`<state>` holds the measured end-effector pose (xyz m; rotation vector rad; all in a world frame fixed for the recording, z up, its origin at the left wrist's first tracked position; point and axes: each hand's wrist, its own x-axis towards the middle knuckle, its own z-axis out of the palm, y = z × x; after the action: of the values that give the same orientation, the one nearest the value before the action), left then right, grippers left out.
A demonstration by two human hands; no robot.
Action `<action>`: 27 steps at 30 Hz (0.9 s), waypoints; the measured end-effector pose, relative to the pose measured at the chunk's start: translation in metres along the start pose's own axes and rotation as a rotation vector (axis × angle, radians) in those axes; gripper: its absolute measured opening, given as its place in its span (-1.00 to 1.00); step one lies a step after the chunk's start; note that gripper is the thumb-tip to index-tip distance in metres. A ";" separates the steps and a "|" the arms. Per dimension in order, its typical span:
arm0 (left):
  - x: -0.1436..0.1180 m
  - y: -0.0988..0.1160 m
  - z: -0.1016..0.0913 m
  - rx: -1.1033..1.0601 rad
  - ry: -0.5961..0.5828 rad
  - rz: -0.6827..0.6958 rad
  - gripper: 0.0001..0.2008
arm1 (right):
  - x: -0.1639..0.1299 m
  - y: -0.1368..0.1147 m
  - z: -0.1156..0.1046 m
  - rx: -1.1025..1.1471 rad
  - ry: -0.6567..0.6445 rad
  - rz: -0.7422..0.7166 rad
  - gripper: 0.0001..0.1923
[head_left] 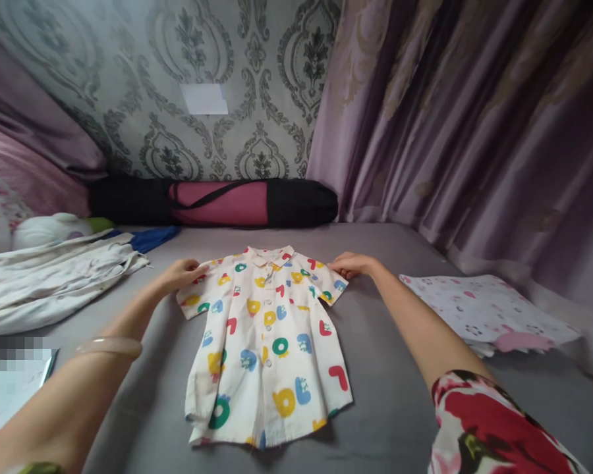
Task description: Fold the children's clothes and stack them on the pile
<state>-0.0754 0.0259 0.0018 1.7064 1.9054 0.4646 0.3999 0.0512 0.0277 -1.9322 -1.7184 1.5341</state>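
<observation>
A white short-sleeved shirt (267,342) with colourful printed letters lies spread front side up on the grey sheet, its collar pointing away from me. My left hand (182,273) is closed on the outer edge of the sleeve at the left. At the opposite side, my right hand (350,263) pinches the upper edge of the other sleeve. The buttoned front is visible down the middle, and the hem lies nearest me, slightly wavy.
Pale crumpled clothing (64,276) lies at the left beside a blue cloth (153,238). A long black and pink bag (217,204) rests along the wall. Folded white printed fabric (484,306) sits at the right, below purple curtains (454,118).
</observation>
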 end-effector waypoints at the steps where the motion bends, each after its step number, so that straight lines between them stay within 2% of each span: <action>1: -0.007 -0.004 -0.004 -0.051 -0.015 -0.016 -0.46 | -0.004 0.006 0.000 0.011 -0.003 -0.006 -0.62; 6: -0.030 0.003 -0.007 -0.323 -0.110 -0.078 -0.41 | -0.010 0.010 0.010 0.008 0.172 0.026 -0.82; 11: -0.027 0.017 -0.002 -0.435 -0.096 -0.125 -0.47 | -0.010 0.005 0.015 0.080 0.386 -0.033 -0.83; 15: -0.018 0.013 -0.008 -0.331 0.004 -0.134 -0.67 | -0.006 0.008 0.019 0.115 0.559 -0.079 -0.87; 17: -0.016 0.010 -0.012 -0.296 0.031 -0.136 -0.67 | -0.001 0.010 0.022 0.092 0.630 -0.082 -0.88; 22: -0.014 0.008 -0.017 -0.217 0.039 -0.118 -0.60 | 0.009 0.013 0.033 -0.061 0.759 -0.097 -0.74; 24: -0.012 0.007 -0.015 -0.084 0.094 -0.085 -0.62 | 0.008 0.014 0.039 -0.128 0.790 -0.113 -0.72; 27: -0.009 0.000 -0.011 0.251 0.202 0.023 -0.64 | 0.000 0.016 0.049 -0.312 0.812 -0.127 -0.69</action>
<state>-0.0809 0.0182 0.0119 1.9037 2.1664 0.4362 0.3746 0.0214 -0.0067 -2.0896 -1.6757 0.3273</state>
